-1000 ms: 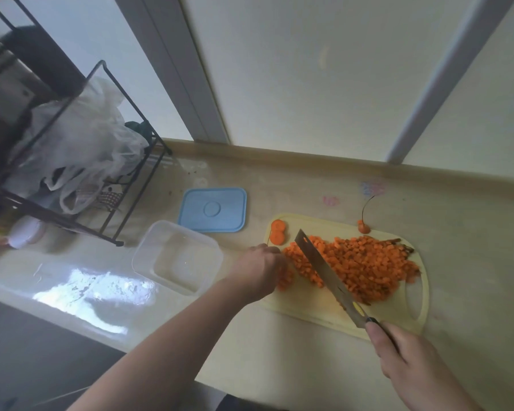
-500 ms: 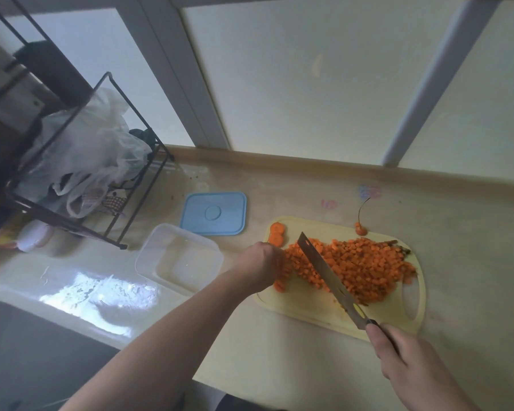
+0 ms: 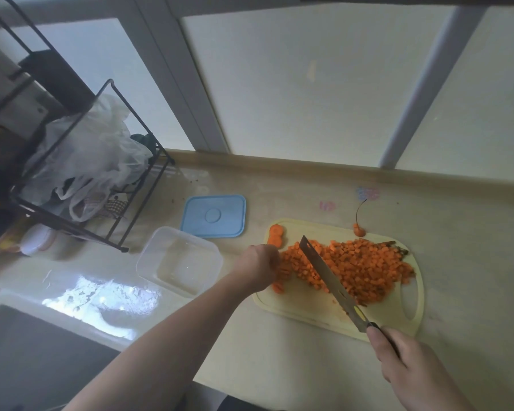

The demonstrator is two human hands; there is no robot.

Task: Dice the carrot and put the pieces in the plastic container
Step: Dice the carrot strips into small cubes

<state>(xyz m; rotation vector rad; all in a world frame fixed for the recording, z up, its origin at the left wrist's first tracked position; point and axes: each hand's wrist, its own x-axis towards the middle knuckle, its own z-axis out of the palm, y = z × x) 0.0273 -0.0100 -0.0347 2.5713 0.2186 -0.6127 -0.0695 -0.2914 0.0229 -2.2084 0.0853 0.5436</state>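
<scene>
Holding as before: left hand (image 3: 257, 266) at diced carrot (image 3: 353, 269), right hand (image 3: 410, 370) gripping knife (image 3: 327, 274).

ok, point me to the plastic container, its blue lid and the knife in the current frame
plastic container (image 3: 149, 256): head view, on the near-left rim.
blue lid (image 3: 213, 215): head view, on the round centre of its top face.
knife (image 3: 327, 271): head view, on the flat of the blade, mid-length, above the diced carrot.

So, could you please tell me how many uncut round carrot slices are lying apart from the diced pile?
2: both round orange carrot slices lie at the yellow cutting board's far left corner; the left hand may hide others.
</scene>
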